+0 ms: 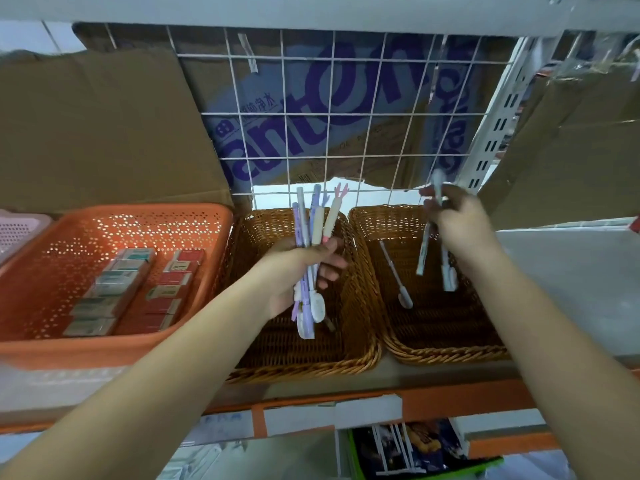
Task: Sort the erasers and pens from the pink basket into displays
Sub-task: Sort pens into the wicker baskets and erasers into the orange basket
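My left hand [294,268] grips a bundle of several pastel pens [313,223] upright over the left wicker basket [360,344]. Over the right wicker basket [446,351], my right hand [457,220] holds a single white pen [429,233] that points down into it. Two white pens [396,275] lie inside that right basket. An orange perforated basket [45,351] on the left holds rows of boxed erasers [128,289]. A corner of the pink basket [17,230] shows at the far left edge.
All the baskets stand on an orange-edged shelf [450,396]. Behind them a white wire grid [332,116] fronts cardboard boxes. A grey shelf board [311,8] runs overhead. Packaged goods [408,448] sit on the shelf below.
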